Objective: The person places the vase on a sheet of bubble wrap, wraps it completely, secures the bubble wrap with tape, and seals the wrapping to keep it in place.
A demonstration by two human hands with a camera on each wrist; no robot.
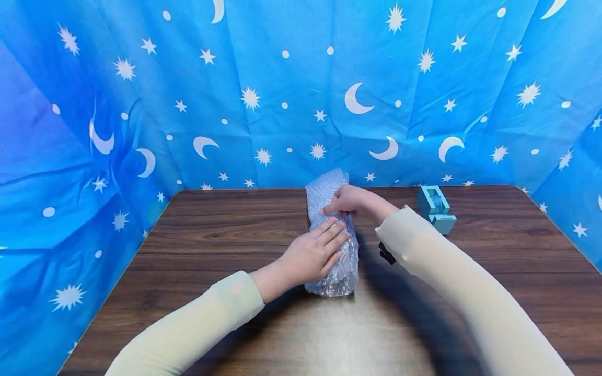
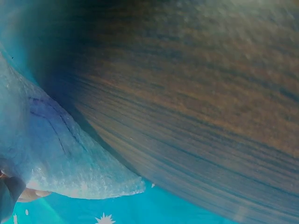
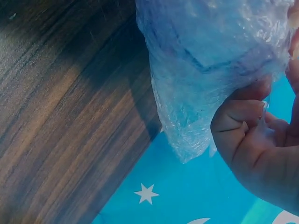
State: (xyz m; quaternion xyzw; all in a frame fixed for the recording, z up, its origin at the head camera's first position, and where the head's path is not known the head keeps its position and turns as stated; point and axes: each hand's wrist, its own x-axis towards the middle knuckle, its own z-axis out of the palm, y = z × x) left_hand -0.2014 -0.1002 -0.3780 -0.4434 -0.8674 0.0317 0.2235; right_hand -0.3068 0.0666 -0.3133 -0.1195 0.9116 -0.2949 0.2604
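A long bundle of clear bubble wrap (image 1: 335, 277) lies on the table, pointing away from me; what it encloses is hard to make out. My left hand (image 1: 312, 256) rests flat across its middle, fingers extended. Farther along, my right hand (image 1: 350, 201) pinches the wrap with thumb and curled fingers. In the right wrist view, a thin clear piece of film (image 3: 264, 112) shows among those fingers, beside the bundle's tapering end (image 3: 184, 140). The left wrist view catches the crinkled wrap (image 2: 70, 154) and a bit of a hand at lower left.
A teal tape dispenser (image 1: 435, 206) stands toward the back right of the dark wooden table (image 1: 226, 224). Blue cloth (image 1: 291, 78) with white stars and moons hangs behind and at both sides. A small black object (image 1: 387, 254) shows under the right sleeve.
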